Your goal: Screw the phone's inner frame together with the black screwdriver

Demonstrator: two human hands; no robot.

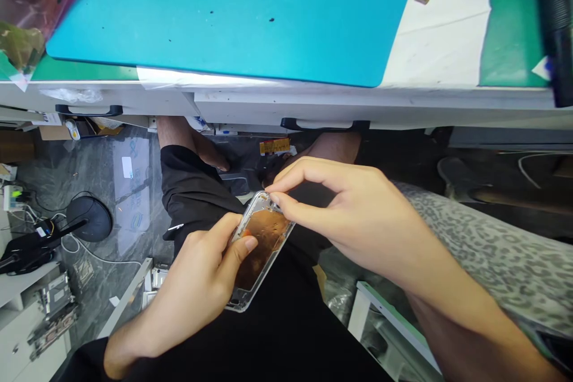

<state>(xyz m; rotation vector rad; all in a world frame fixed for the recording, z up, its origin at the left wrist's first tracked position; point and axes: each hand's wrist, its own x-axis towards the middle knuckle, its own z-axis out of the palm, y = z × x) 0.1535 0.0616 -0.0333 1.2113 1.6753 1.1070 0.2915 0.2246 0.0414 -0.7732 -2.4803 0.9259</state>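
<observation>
the left hand [197, 286] grips a phone frame [259, 248] with a copper-coloured inner plate, thumb across its left edge, holding it over the lap below the near edge of the workbench [313, 104]. the right hand [353, 215] is closed in a pinch at the frame's far end, thumb and forefinger tips together; what they pinch is too small to tell. a blue mat [224, 18] lies on the bench, far.
</observation>
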